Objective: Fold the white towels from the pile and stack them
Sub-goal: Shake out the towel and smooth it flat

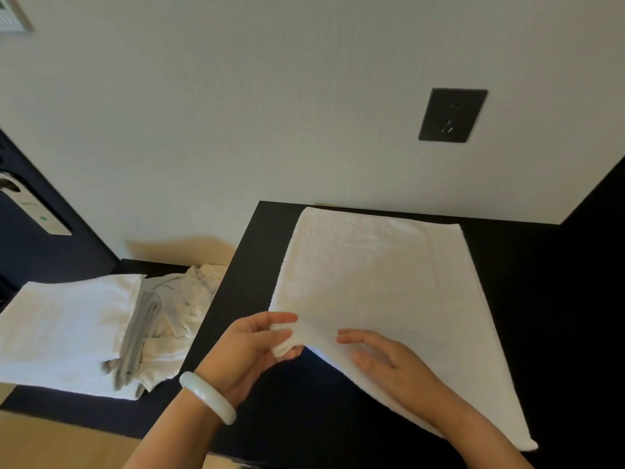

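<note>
Head, one spread towel (372, 282), two hands (253, 346) (392, 363)

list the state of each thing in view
white towel, spread on the black table, near corner lifted
left hand, pinching that corner
right hand, open, flat on the towel
folded towels, stacked at left
towel pile, crumpled, unfolded
wall socket, nothing plugged in

One thick, smooth, glossy whitish bangle (207, 397) circles the wrist behind the left hand (252, 346); both forearms bare.
</note>
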The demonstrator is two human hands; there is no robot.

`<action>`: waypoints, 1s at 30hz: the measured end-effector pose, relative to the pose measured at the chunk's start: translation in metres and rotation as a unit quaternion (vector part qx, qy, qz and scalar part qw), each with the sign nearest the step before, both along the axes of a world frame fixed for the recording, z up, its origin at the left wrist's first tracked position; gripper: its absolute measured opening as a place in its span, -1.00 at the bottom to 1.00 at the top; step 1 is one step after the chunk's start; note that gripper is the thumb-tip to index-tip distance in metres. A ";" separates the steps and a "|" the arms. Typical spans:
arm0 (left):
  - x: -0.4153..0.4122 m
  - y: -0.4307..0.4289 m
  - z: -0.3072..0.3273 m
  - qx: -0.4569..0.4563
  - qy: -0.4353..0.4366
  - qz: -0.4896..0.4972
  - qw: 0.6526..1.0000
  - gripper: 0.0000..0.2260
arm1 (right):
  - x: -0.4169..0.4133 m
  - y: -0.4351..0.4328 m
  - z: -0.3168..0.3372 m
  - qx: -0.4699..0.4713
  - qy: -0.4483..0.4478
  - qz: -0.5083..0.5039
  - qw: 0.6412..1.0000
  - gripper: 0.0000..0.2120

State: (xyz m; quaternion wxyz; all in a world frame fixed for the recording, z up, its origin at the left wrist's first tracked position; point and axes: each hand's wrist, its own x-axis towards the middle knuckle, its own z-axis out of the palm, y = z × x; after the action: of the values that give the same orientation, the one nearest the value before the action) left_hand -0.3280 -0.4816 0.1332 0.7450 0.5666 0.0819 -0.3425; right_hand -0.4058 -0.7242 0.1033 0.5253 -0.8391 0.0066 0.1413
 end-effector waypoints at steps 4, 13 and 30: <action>0.019 -0.023 0.013 -0.084 0.025 0.028 0.996 -0.59 | -0.006 -0.006 0.016 -0.144 0.053 0.040 0.987 -0.51; 0.080 -0.048 0.015 0.267 -0.264 0.025 0.926 -0.90 | 0.008 -0.124 0.040 -0.260 0.140 -0.056 0.954 -0.83; 0.256 -0.118 -0.054 0.490 -0.350 -0.096 0.793 -0.77 | 0.197 -0.183 -0.012 -0.623 0.018 -0.133 0.771 -0.80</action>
State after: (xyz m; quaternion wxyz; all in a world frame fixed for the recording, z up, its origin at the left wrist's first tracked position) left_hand -0.0719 -0.5997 0.0790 0.3092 0.9417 -0.0824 -0.1043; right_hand -0.2092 -0.9070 0.0916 -0.0987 -0.9706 0.2136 0.0499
